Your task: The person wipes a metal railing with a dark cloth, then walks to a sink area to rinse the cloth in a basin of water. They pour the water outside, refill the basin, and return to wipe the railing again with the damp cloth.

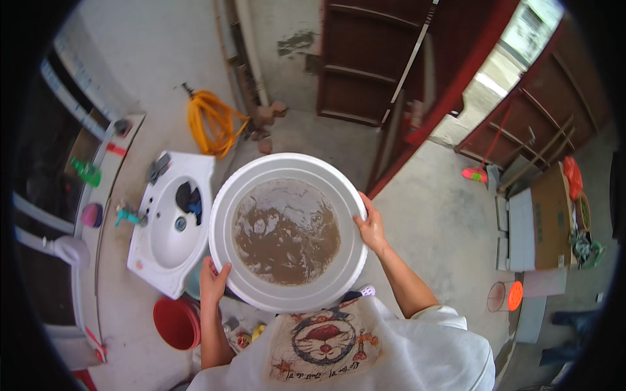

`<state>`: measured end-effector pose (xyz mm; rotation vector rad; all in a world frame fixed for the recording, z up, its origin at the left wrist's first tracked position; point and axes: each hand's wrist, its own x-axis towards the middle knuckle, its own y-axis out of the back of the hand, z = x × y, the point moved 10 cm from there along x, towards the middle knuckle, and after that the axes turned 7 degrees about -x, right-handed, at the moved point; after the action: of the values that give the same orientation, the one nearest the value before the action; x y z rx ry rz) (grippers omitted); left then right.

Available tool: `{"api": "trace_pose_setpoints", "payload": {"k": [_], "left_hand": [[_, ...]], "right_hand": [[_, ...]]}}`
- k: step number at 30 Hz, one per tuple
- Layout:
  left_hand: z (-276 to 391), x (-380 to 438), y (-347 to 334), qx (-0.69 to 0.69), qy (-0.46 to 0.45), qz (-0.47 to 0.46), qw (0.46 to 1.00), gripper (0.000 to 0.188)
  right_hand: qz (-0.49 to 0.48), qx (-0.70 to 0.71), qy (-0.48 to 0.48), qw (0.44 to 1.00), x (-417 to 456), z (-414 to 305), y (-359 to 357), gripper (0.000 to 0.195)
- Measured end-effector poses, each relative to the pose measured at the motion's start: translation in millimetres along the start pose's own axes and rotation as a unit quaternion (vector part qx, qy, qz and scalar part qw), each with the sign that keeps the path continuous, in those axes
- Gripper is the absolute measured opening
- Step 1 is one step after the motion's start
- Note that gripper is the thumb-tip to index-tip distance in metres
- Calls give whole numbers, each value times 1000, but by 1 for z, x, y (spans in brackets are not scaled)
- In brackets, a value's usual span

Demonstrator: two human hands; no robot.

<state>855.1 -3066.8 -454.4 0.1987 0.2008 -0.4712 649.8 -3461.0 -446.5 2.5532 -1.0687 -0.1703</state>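
A large round white plastic basin (288, 298) is held up in front of my body. Murky brown water with patches of pale foam (288, 234) fills its bottom. My left hand (213, 281) grips the rim at the lower left, thumb over the edge. At the right side of the rim, my right hand (370, 224) holds on in the same way. Left of the basin stands a white ceramic washbasin (166, 239). Dark and blue wet cloth (190, 200) lies inside it near the drain, and a grey cloth (158, 168) rests on its back corner.
A red bucket (177, 325) stands below the washbasin, by my left forearm. A coiled orange hose (212, 122) hangs on the wall ahead. Dark red metal doors (371, 63) stand ahead to the right. Cardboard boxes (550, 220) and a broom (475, 173) are at the far right.
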Motion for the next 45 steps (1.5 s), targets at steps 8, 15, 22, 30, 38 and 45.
{"api": "trace_pose_setpoints", "payload": {"k": [8,15,22,30,38,45], "left_hand": [[-9,-36,-291,92,99,-215,967,30],[4,-49,-543,133,58,-408,902,40],[37,-12,-768,223,-21,-486,845,45],[126,71,-955,214,-36,-497,840,46],[218,233,-1101,224,-94,-408,880,48],[240,378,-1175,187,-74,-311,929,48]], "right_hand": [[164,30,-97,981,-94,126,278,59],[307,3,-214,927,-187,209,477,60],[425,52,-255,867,-195,261,607,61],[479,65,-202,852,-70,304,738,61],[412,123,-175,886,179,353,842,62],[345,139,-127,920,409,400,907,63]]}}
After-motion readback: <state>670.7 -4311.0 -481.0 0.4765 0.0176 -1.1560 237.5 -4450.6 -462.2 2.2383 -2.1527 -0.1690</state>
